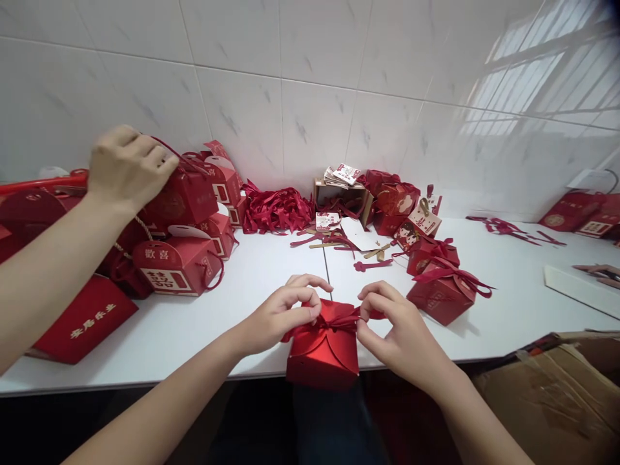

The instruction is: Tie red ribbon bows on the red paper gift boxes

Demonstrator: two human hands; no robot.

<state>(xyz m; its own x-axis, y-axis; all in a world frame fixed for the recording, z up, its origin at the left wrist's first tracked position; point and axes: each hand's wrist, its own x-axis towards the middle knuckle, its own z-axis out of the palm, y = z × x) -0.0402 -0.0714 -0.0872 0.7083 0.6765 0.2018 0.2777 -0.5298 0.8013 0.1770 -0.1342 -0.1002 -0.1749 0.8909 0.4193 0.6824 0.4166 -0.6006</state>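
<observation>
A shiny red gift box [323, 358] stands at the table's front edge before me, its curved flaps meeting on top. Across the top runs a dark red ribbon [330, 323], knotted in the middle. My left hand [290, 310] pinches the ribbon on the left side of the knot. On the right, my right hand [385, 316] grips the other part of the ribbon between thumb and fingers. Parts of the ribbon are hidden behind my fingers.
Another person's hand [128, 165] holds a cord above red boxes [179, 265] at left. Behind lie a heap of red ribbons [278, 208] and an open carton [361, 200]. Tied boxes [443, 297] stand to the right. A cardboard box [552, 394] is at the lower right.
</observation>
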